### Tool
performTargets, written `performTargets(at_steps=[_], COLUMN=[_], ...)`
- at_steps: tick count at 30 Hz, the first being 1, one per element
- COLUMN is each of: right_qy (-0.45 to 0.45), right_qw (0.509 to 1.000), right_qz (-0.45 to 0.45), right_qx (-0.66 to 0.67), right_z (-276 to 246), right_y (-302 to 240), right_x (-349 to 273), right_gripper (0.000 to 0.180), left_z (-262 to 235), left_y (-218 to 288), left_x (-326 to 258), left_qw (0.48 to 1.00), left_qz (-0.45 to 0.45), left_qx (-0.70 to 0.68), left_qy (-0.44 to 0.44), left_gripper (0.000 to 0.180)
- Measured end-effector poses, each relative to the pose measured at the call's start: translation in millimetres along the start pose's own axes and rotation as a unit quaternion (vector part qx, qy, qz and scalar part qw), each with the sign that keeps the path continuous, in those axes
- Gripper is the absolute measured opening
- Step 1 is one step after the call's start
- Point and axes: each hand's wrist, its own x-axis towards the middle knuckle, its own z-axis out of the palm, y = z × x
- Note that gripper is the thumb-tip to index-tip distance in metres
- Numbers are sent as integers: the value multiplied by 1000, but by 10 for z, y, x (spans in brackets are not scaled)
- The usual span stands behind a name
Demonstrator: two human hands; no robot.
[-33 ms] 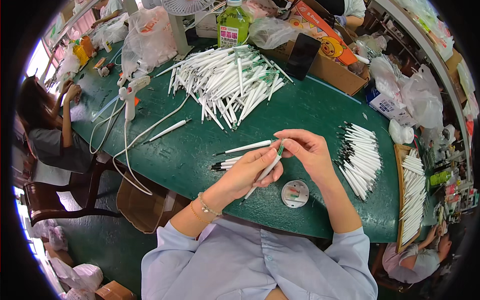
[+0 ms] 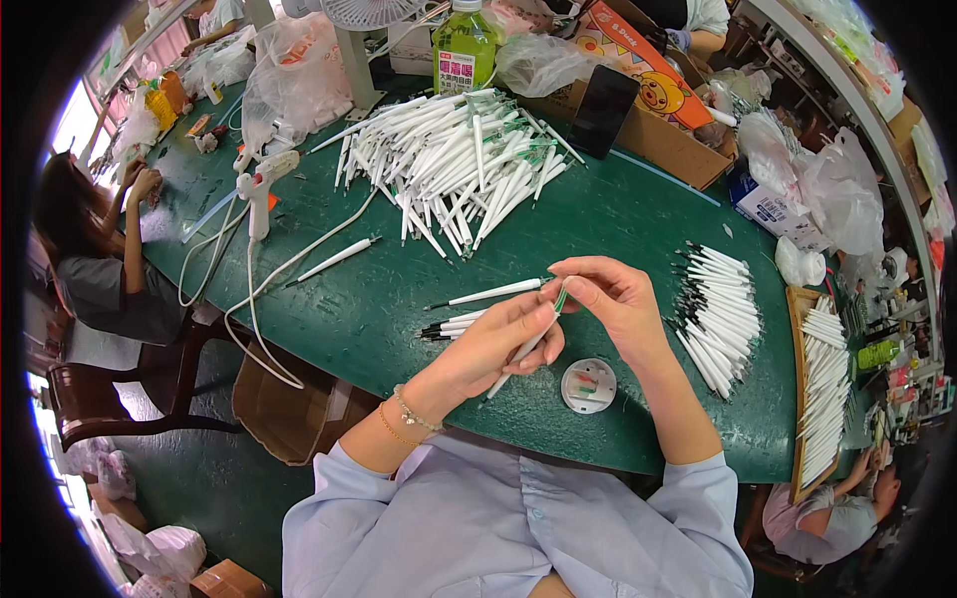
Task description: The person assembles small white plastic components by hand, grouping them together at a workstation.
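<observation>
Gripping slim white pen (image 2: 530, 342) | left hand (image 2: 503, 344) wrapped | right hand (image 2: 608, 299) pinching green tip

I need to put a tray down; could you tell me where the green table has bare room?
Bare cloth lies between the loose pen pile and the hands, left hand and right hand, and beyond the right hand toward the cardboard box. The right edge is crowded with pen rows.

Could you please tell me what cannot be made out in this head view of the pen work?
- Pen: its middle is hidden inside the left hand.
- Pen's green tip: covered by the right hand fingers.
- Round white dish: contents too small to identify.
- Wooden tray of pens: bent and blurred by the fisheye rim.
</observation>
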Motion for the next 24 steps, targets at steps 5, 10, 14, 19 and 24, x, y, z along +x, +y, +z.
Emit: performTargets(at_steps=[5, 10, 14, 19, 24], right_qy=[49, 52, 44, 39, 44], right_qw=[998, 997, 998, 999, 995], right_qz=[-9, 13, -9, -4, -39], right_qx=[29, 56, 37, 33, -80], right_z=[99, 167, 138, 184, 240], right_y=[-18, -49, 0, 9, 122], right_x=[-73, -125, -120, -127, -173], right_gripper=[18, 16, 16, 14, 13], left_z=[8, 31, 50, 46, -41], left_y=[-117, -154, -149, -186, -252], left_x=[-44, -115, -140, -152, -172], left_qw=[999, 998, 998, 995, 993], left_qz=[8, 34, 32, 41, 66], left_qx=[-28, -10, -26, -14, -26], left_qy=[44, 56, 56, 92, 92], left_gripper=[40, 32, 33, 35, 31])
